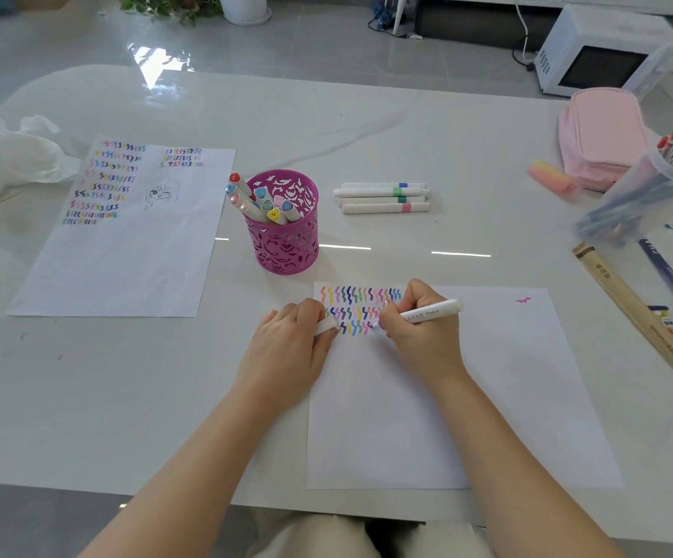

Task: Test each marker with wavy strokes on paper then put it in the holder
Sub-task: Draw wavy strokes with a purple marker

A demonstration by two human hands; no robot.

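Testing step: right hand [419, 328] pinches marker [431, 312], tip on paper [487, 396], frame middle. Left hand [290, 344] grips cap [325, 326]. Next, probably: cap on, drop into pink holder [286, 243] above.

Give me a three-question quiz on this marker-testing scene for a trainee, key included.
1. True or false: the right hand holds a marker whose tip touches the paper.
2. How many loose markers lie on the table to the right of the pink holder? A two, B four, C seven.
3. Fill in: the left hand grips a small white ____.
Key: 1 true; 2 B; 3 cap.
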